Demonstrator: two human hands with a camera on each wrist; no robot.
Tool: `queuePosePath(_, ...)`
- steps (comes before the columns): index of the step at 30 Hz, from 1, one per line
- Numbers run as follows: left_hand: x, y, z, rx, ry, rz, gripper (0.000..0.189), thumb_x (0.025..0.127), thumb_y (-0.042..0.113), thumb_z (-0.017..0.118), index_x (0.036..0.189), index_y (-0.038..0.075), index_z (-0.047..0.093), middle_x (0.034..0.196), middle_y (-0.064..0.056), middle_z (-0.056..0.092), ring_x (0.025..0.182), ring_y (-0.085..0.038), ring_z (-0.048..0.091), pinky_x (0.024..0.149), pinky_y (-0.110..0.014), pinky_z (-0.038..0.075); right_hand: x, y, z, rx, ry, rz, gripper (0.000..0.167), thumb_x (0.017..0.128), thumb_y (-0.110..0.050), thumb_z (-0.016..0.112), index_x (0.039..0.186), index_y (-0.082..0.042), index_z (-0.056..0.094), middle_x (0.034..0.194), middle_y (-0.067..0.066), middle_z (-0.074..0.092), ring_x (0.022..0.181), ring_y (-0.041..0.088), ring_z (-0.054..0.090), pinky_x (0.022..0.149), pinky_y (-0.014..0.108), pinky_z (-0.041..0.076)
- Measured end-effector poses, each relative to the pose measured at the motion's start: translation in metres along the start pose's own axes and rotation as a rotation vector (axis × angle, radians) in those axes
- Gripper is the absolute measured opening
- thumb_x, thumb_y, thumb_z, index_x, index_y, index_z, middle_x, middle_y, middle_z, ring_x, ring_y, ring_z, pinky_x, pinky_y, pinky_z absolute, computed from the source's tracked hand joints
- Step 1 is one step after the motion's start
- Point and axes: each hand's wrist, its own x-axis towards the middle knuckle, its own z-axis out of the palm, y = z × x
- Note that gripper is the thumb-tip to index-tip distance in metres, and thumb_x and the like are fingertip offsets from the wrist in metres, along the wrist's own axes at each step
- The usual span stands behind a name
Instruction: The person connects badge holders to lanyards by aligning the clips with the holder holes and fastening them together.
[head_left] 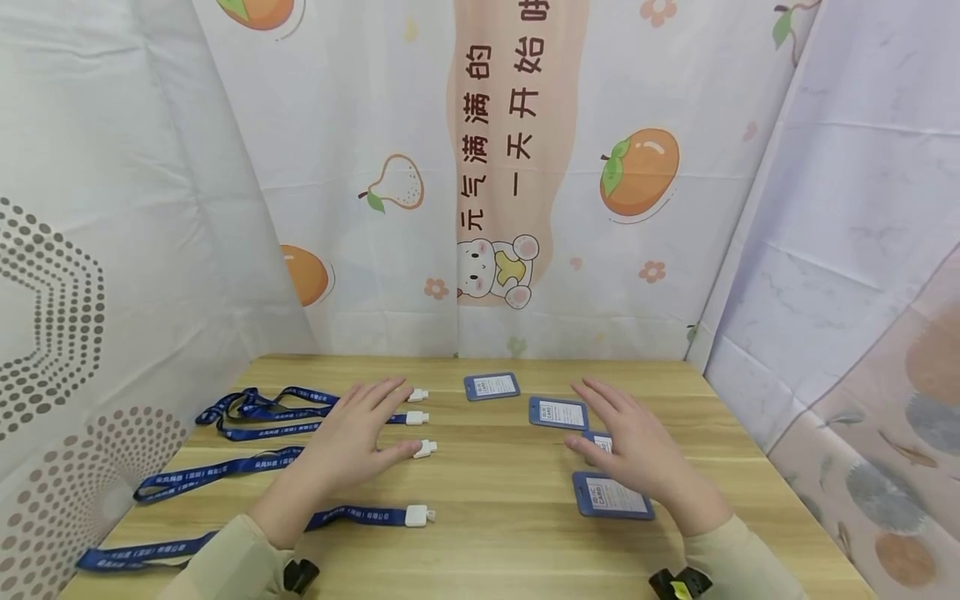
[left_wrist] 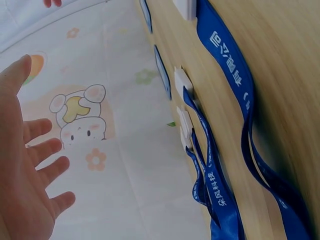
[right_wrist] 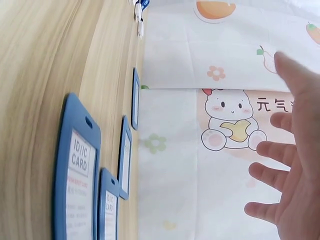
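The left hand (head_left: 356, 435) is empty and relaxed above the blue lanyards (head_left: 363, 516) on the left of the table (head_left: 498, 508); the right hand (head_left: 633, 440), likewise empty, hovers over the card holders (head_left: 558, 412) at right. Pinching lanyards by their white clips (head_left: 416, 515) should avoid tangles.

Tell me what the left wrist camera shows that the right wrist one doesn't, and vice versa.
Only the left wrist view shows the left hand and the long printed lengths of the blue straps. Only the right wrist view shows the nearest card holder and the readable ID/IC CARD labels, plus most of the right hand. Both show white clips, the two farthest card holders, the wooden table and the backdrop with its cartoon animal.
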Motion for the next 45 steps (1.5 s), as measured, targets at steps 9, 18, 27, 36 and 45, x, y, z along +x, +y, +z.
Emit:
queuePosePath(9,-0.001,0.004,-0.003,-0.078,-0.006,-0.032,0.078,0.092,0.071,0.056,0.152,0.022,0.048,0.155,-0.003,0.045,0.139,-0.032,0.045,0.11,-0.058,0.035,0.005,-0.01,0.003,0.129,0.018,0.082,0.071,0.096,-0.048,0.068,0.153,-0.014,0.044,0.156,0.014,0.042,0.135,0.038,0.047,0.092,0.051,0.053)
queuePosePath(18,-0.004,0.009,-0.002,-0.147,-0.077,-0.07,0.076,0.091,0.069,0.06,0.154,0.03,0.044,0.154,-0.003,0.047,0.134,-0.033,0.051,0.107,-0.059,0.039,0.009,-0.015,0.012,0.231,0.024,0.102,0.067,0.096,-0.04,0.071,0.151,-0.012,0.046,0.152,0.018,0.046,0.137,0.04,0.045,0.104,0.059,0.042)
queuePosePath(27,-0.008,0.008,0.001,-0.198,-0.104,0.006,0.071,0.092,0.068,0.059,0.151,0.028,0.049,0.153,-0.002,0.049,0.135,-0.03,0.05,0.105,-0.055,0.043,0.011,-0.019,0.02,0.305,0.004,0.125,0.064,0.097,-0.043,0.07,0.15,-0.014,0.049,0.151,0.013,0.049,0.132,0.035,0.052,0.087,0.048,0.056)
queuePosePath(36,-0.011,0.009,0.005,-0.219,-0.226,0.006,0.063,0.094,0.067,0.057,0.142,0.026,0.06,0.145,-0.004,0.057,0.134,-0.026,0.052,0.105,-0.051,0.045,0.011,-0.025,0.027,0.387,-0.016,0.145,0.061,0.096,-0.042,0.071,0.148,-0.017,0.05,0.147,0.01,0.053,0.123,0.033,0.06,0.087,0.051,0.055)
queuePosePath(45,-0.011,0.01,0.011,-0.258,-0.273,0.059,0.052,0.096,0.055,0.064,0.135,0.02,0.065,0.13,0.008,0.065,0.115,-0.012,0.062,0.096,-0.041,0.051,0.015,-0.031,0.032,0.548,-0.087,0.186,0.058,0.097,-0.039,0.07,0.147,-0.013,0.052,0.143,0.014,0.057,0.12,0.036,0.062,0.091,0.055,0.053)
